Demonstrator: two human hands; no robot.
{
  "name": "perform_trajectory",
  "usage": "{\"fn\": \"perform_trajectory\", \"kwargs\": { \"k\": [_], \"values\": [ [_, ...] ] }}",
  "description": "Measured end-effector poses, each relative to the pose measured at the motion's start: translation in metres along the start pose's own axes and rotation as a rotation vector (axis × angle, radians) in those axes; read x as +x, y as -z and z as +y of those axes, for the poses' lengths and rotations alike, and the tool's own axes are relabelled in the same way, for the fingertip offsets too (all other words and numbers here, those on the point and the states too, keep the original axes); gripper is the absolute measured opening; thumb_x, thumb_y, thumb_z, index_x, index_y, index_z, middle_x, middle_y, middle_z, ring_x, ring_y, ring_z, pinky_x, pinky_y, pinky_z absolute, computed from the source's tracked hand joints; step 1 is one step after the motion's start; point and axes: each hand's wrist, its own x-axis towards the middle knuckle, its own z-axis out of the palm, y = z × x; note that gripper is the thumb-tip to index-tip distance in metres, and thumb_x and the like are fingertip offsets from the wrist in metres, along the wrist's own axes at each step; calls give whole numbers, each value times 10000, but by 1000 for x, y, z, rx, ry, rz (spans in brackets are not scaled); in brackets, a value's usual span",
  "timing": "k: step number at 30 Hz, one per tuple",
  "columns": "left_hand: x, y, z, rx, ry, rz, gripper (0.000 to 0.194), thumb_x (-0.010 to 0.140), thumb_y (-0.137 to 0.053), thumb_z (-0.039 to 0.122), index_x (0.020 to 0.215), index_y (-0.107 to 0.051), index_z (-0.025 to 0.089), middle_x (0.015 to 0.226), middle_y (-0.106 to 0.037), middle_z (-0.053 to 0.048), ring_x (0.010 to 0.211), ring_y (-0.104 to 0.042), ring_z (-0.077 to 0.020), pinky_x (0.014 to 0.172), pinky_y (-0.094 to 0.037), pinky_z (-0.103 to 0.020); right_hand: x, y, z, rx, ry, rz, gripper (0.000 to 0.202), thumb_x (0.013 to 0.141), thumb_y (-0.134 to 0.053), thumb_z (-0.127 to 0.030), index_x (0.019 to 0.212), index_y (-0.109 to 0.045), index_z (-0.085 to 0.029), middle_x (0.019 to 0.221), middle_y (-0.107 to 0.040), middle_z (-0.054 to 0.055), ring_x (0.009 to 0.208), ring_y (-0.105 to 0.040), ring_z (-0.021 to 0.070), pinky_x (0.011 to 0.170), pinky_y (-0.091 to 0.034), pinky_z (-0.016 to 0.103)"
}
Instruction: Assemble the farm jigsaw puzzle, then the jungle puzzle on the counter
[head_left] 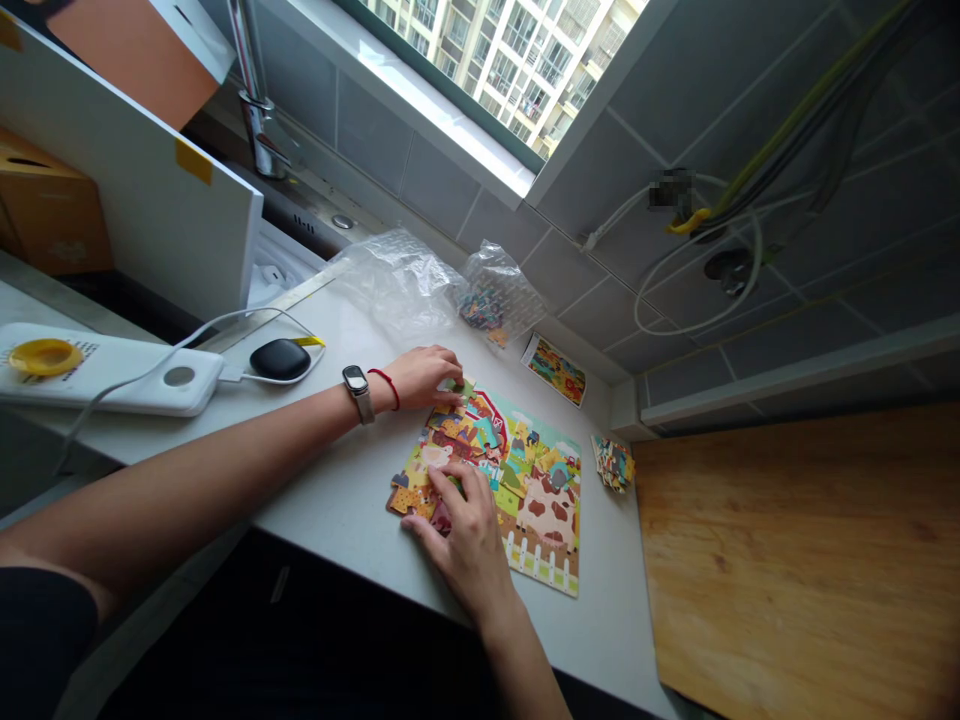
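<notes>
"Where is the puzzle?"

"The puzzle board (544, 572) lies around the middle of the frame, flat on the white counter (337, 500). Its right side looks largely joined: cow, white fence and sky form a continuous scene"

"And what seems unfinished?"

"The left side, I'd judge. Pieces there overlap the picture at odd angles, and some jut past the lower left edge, so that part looks unsettled. How many are properly seated, I cannot tell"

"Are there pieces off the board?"

"Yes, a small pile of loose pieces (613, 463) sits just beside its right edge, and the clear plastic bag (510, 285), above centre, has more inside. The printed picture card (556, 370) lies between bag and pile"

"What are the hands doing?"

"The left hand (424, 378) is at the board's upper left corner, fingers curled down by a green piece (466, 388); whether it grips that piece, I cannot tell. The right hand (472, 530) rests over the lower left part, thumb and fingers spread apart, clasping nothing that I can see"
</notes>
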Motion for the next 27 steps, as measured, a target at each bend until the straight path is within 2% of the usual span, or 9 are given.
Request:
{"fn": "perform_trajectory", "kwargs": {
  "k": [3,6,13,19,27],
  "values": [
    [0,0,-2,-15,-3,-18,334,862,-820,480,1072,-803,221,1191,-739,-96,1118,-689,-285,969,-514,-365,-5,6,11,34,22,5,612,822,-908,-339,1380,-669,-264,1221,-666,114,1118,-648,304,975,-603,482],
    [1,0,-4,-18,-3,-18,352,833,-844,490,1070,-805,232,1200,-740,-92,1113,-688,-284,960,-513,-355,-10,15,26,62,43,5,631,790,-934,-344,1364,-684,-267,1200,-666,106,1109,-648,300,970,-602,481],
    [1,1,-4,-18,0,-31,282,884,-808,431,1089,-810,237,1223,-739,-97,1117,-690,-278,979,-513,-361,-9,34,52,97,31,-5,498,809,-913,-325,1275,-743,-278,1189,-663,95,1128,-639,294,993,-585,486],
    [0,2,-2,-28,6,-33,281,880,-815,406,1090,-809,219,1208,-738,-105,1113,-690,-285,983,-518,-373,12,32,59,138,10,9,420,836,-879,-293,1235,-758,-247,1213,-645,100,1171,-645,279,1052,-564,465],
    [0,0,-3,-32,-15,-2,248,862,-827,397,1046,-807,232,1161,-745,-93,1070,-695,-270,955,-519,-358,27,28,54,207,163,84,440,864,-842,-260,1289,-729,-256,1237,-640,111,1197,-664,272,1051,-588,457]
  ]
}}
